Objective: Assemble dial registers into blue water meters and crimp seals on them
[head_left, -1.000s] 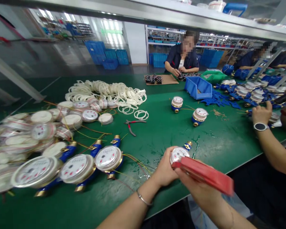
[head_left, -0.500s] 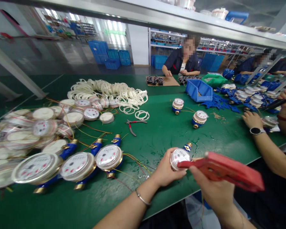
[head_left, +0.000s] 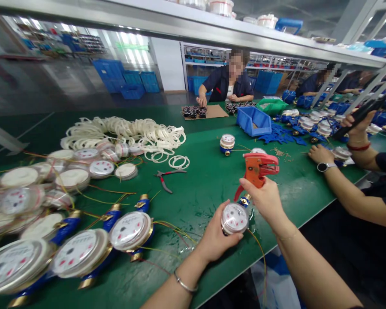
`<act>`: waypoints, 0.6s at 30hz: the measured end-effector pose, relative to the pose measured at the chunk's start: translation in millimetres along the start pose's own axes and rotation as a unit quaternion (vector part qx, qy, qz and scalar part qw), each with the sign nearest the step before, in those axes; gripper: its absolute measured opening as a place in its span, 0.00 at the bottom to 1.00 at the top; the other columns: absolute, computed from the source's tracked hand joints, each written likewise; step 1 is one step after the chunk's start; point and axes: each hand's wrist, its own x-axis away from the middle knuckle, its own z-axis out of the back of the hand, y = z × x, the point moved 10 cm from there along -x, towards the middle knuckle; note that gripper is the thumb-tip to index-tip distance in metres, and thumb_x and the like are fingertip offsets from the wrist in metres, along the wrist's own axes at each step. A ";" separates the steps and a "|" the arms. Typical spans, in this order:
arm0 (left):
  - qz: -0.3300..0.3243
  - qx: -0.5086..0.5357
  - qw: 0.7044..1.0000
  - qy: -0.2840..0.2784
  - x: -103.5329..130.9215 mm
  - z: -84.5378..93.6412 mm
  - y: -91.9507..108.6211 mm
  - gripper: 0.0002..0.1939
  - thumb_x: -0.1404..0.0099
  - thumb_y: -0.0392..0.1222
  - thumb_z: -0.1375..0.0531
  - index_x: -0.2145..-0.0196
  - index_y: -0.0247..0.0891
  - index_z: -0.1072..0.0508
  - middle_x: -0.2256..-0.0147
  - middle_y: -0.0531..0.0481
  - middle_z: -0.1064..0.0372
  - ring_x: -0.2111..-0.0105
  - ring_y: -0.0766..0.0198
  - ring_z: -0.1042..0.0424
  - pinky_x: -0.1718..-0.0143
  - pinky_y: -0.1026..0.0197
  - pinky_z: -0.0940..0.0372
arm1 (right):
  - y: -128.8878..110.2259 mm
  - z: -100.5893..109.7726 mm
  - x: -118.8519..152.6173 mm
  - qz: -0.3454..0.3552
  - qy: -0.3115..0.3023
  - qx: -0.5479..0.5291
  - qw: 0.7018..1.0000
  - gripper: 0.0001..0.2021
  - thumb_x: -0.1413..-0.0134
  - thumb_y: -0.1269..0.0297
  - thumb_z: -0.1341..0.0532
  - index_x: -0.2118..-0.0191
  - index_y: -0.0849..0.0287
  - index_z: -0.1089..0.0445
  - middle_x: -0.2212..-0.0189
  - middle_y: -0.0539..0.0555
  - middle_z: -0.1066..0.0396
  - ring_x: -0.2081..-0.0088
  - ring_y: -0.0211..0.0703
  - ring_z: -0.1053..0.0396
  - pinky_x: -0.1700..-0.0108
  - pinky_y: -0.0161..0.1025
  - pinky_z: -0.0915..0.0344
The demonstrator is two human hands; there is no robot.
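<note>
My left hand (head_left: 214, 234) is wrapped round a water meter (head_left: 234, 218) with a white dial and a brass-ended blue body, near the table's front edge. Yellow and red wires trail from this meter over the edge. In my right hand (head_left: 265, 199) is a red wire stripper (head_left: 259, 166), held upright just beyond the meter, its jaws up and to the right. It partly hides another meter (head_left: 259, 150) behind it. A further meter (head_left: 227, 144) stands on the table to the left of that one.
Three meters, the nearest (head_left: 131, 230), stand at the left beside piled meter heads (head_left: 72, 178) and white rings (head_left: 116, 133). Red-handled cutters (head_left: 167, 178) lie mid-table. A blue bin (head_left: 253, 121) sits further back. A co-worker's hand (head_left: 321, 155) is at the right; a shelf (head_left: 193, 36) spans overhead.
My right hand has lifted the wire stripper away from the meter and turned it upright. The meter stays in my left hand. The view has shifted right, so table things appear further left.
</note>
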 end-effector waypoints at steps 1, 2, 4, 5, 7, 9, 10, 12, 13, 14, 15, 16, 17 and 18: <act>0.001 0.003 1.000 -0.001 -0.5 0.3 0.6 0.45 0.50 0.38 0.34 0.39 0.37 0.52 0.42 0.41 0.43 0.43 0.51 0.41 0.40 0.48 0.50 | 4.0 -1.6 -1.0 -0.007 -0.006 0.004 1.000 0.20 0.59 0.47 0.36 0.71 0.62 0.29 0.77 0.52 0.29 0.74 0.41 0.34 0.70 0.36 0.40; 0.003 0.006 1.000 -0.002 -1.0 0.6 1.4 0.44 0.49 0.38 0.34 0.39 0.36 0.52 0.43 0.40 0.42 0.43 0.51 0.41 0.40 0.48 0.50 | 8.0 -3.6 -3.3 -0.014 -0.014 0.007 1.000 0.20 0.60 0.47 0.36 0.72 0.62 0.30 0.77 0.52 0.29 0.73 0.42 0.33 0.70 0.36 0.40; 0.004 0.007 1.000 -0.008 -2.8 1.2 4.1 0.43 0.49 0.38 0.35 0.40 0.36 0.52 0.43 0.40 0.43 0.44 0.51 0.41 0.40 0.48 0.49 | 15.2 -6.3 -13.0 -0.028 -0.025 0.004 0.999 0.20 0.59 0.46 0.37 0.71 0.62 0.31 0.77 0.52 0.31 0.74 0.41 0.34 0.71 0.36 0.40; 0.002 0.004 1.000 -0.015 -4.0 0.9 6.4 0.43 0.49 0.38 0.35 0.40 0.36 0.52 0.43 0.40 0.42 0.44 0.51 0.41 0.40 0.48 0.49 | 18.0 -7.2 -20.9 -0.036 -0.028 -0.006 0.999 0.21 0.56 0.45 0.38 0.69 0.62 0.32 0.77 0.51 0.32 0.75 0.39 0.35 0.73 0.35 0.40; -0.005 -0.012 0.999 -0.038 -7.2 -1.0 12.3 0.42 0.50 0.37 0.35 0.41 0.37 0.50 0.44 0.41 0.41 0.45 0.51 0.39 0.41 0.48 0.47 | 20.9 -13.2 -41.4 -0.048 -0.049 -0.027 0.997 0.23 0.51 0.43 0.43 0.64 0.62 0.35 0.78 0.48 0.35 0.80 0.35 0.38 0.78 0.32 0.42; -0.010 -0.032 0.997 -0.064 -10.8 -3.9 18.2 0.42 0.51 0.36 0.35 0.42 0.38 0.48 0.45 0.42 0.40 0.47 0.52 0.38 0.43 0.48 0.46 | 19.8 -29.0 -63.6 -0.052 -0.102 -0.044 0.992 0.19 0.47 0.47 0.44 0.61 0.61 0.37 0.79 0.45 0.37 0.83 0.31 0.42 0.82 0.30 0.44; -0.013 -0.039 0.996 -0.073 -12.5 -4.9 21.1 0.42 0.52 0.35 0.35 0.42 0.39 0.48 0.46 0.43 0.40 0.47 0.52 0.37 0.43 0.48 0.45 | 18.7 -40.8 -73.1 -0.051 -0.137 -0.048 0.988 0.16 0.46 0.51 0.43 0.62 0.61 0.37 0.80 0.44 0.38 0.84 0.29 0.43 0.82 0.29 0.45; -0.023 -0.048 0.996 -0.076 -15.3 -4.4 26.7 0.43 0.52 0.35 0.35 0.41 0.40 0.50 0.45 0.43 0.41 0.47 0.52 0.38 0.43 0.47 0.46 | 17.4 -69.6 -85.4 -0.047 -0.213 -0.043 0.975 0.11 0.44 0.58 0.41 0.66 0.62 0.36 0.82 0.43 0.39 0.85 0.28 0.44 0.82 0.28 0.44; -0.030 -0.052 0.996 -0.072 -16.3 -3.1 29.2 0.44 0.52 0.35 0.35 0.40 0.40 0.51 0.44 0.42 0.43 0.46 0.51 0.39 0.42 0.47 0.47 | 17.3 -84.9 -88.0 -0.043 -0.247 -0.034 0.967 0.10 0.44 0.60 0.41 0.68 0.62 0.36 0.83 0.42 0.40 0.85 0.27 0.44 0.82 0.28 0.43; -0.037 -0.058 0.995 -0.067 -16.9 -1.7 31.2 0.45 0.52 0.35 0.35 0.40 0.41 0.52 0.43 0.42 0.45 0.45 0.51 0.40 0.41 0.46 0.48 | 17.4 -99.0 -88.9 -0.036 -0.276 -0.023 0.960 0.10 0.42 0.60 0.42 0.70 0.63 0.35 0.83 0.42 0.40 0.85 0.28 0.43 0.81 0.28 0.41; -0.042 -0.064 0.995 -0.062 -17.2 -0.6 32.3 0.45 0.51 0.35 0.36 0.40 0.41 0.53 0.42 0.42 0.47 0.44 0.51 0.42 0.41 0.46 0.50 | 17.3 -110.7 -88.6 -0.024 -0.298 -0.012 0.954 0.12 0.41 0.60 0.43 0.70 0.63 0.35 0.83 0.43 0.39 0.84 0.28 0.41 0.79 0.29 0.39; -0.045 -0.067 0.995 -0.060 -17.2 0.0 32.5 0.45 0.51 0.35 0.36 0.39 0.42 0.53 0.41 0.42 0.48 0.43 0.50 0.43 0.40 0.46 0.51 | 16.8 -118.8 -87.4 -0.007 -0.314 -0.001 0.949 0.13 0.39 0.59 0.45 0.70 0.64 0.34 0.82 0.44 0.37 0.82 0.29 0.39 0.77 0.30 0.37; -0.046 -0.068 0.995 -0.062 -16.9 -0.2 31.8 0.45 0.50 0.35 0.36 0.39 0.42 0.53 0.40 0.42 0.49 0.42 0.50 0.44 0.40 0.45 0.51 | 15.9 -122.4 -85.7 0.015 -0.324 0.010 0.946 0.14 0.38 0.59 0.47 0.68 0.64 0.33 0.79 0.46 0.34 0.78 0.31 0.35 0.74 0.32 0.35; -0.046 -0.067 0.995 -0.066 -16.6 -0.6 30.4 0.44 0.50 0.36 0.36 0.39 0.42 0.53 0.40 0.42 0.49 0.42 0.50 0.45 0.39 0.45 0.52 | 15.0 -120.6 -83.5 0.041 -0.329 0.020 0.943 0.14 0.38 0.59 0.47 0.66 0.64 0.32 0.74 0.49 0.30 0.73 0.33 0.32 0.69 0.34 0.33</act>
